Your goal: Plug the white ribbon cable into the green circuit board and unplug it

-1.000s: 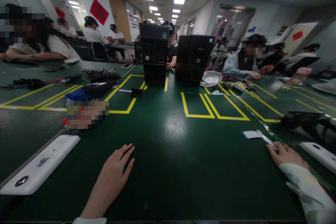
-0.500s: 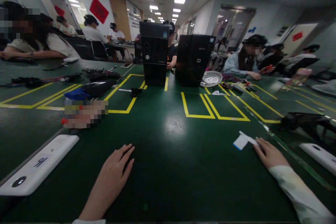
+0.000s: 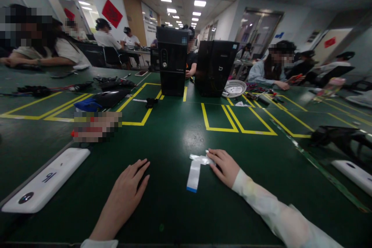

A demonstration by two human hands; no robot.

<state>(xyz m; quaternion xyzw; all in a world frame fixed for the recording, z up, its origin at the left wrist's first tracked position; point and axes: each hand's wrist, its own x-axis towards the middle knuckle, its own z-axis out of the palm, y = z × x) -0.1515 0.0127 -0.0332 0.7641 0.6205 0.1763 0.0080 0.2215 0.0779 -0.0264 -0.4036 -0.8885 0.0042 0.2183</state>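
Note:
A white flat ribbon cable (image 3: 194, 175), folded into an L shape with a blue tip at its near end, lies at the middle of the green table (image 3: 162, 213). The fingertips of my right hand (image 3: 225, 167) close on the cable's right end. Part of that end is hidden under the fingers. To the left, my left hand (image 3: 128, 186) rests palm down with fingers stretched out and thumb apart. It holds nothing and is separate from the cable.
Two black computer towers (image 3: 173, 62) stand at the back, with a white basket (image 3: 234, 88) beside the right one. A white power bank-like device (image 3: 48, 180) lies at left, and a similar one (image 3: 353, 174) at right. Yellow tape (image 3: 222, 128) marks the table. Co-workers sit around.
My right hand has moved left from the right side to the middle, bringing the ribbon cable with it. The cable's blue end now points toward me. My left hand has stayed still.

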